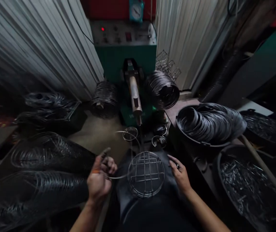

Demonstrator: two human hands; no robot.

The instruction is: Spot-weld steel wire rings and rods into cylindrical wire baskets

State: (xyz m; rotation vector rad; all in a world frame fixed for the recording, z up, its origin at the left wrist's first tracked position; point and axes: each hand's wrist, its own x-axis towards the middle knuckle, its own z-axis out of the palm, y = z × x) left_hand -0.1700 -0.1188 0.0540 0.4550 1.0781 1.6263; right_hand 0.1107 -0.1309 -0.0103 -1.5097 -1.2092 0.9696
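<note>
Grid (146,177), a round wire frame crossed by straight, thin bars, lies on the smooth, dark lap (152,212). Left hand (100,177) curls its fingers partway, gripping a slim, curved wire (119,177). Right hand (180,176) sits just beside the grid, fingers half bent; whether they hold anything, I cannot tell. Rings (212,124) sprawl like a spring, grey and ridged.
</note>
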